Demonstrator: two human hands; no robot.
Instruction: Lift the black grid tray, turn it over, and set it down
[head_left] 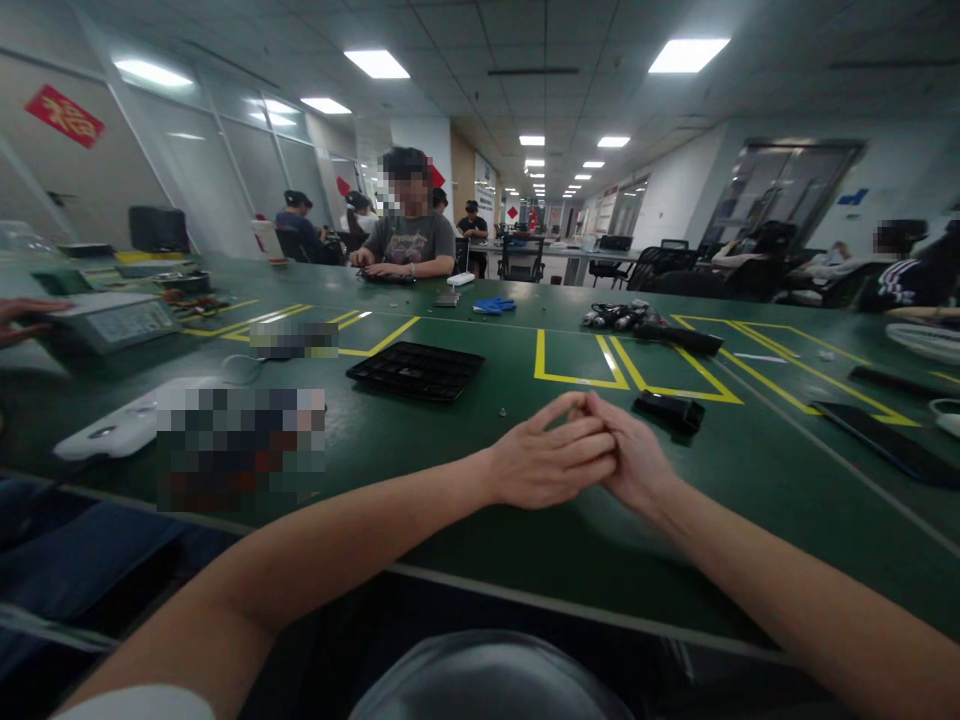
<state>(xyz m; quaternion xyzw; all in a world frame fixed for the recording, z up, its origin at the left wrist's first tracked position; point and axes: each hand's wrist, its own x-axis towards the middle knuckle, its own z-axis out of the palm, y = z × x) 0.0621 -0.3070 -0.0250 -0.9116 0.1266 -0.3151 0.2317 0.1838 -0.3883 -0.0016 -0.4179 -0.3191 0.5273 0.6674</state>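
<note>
My left hand [551,460] and my right hand [637,460] rest together on the green table [450,470], fingers pressed against each other with the fingertips meeting above. What lies between the fingers, if anything, is hidden. A small black block [669,411] lies just beyond my right hand. A black compartment tray [415,369] sits further back to the left. A tiny speck [502,410] lies on the table between the tray and my hands.
Yellow tape lines [600,365] mark boxes on the table. A black tool and metal parts [649,325] lie at the back right, blue gloves [493,305] at the back. A person [409,240] sits opposite. A white device [120,425] lies left.
</note>
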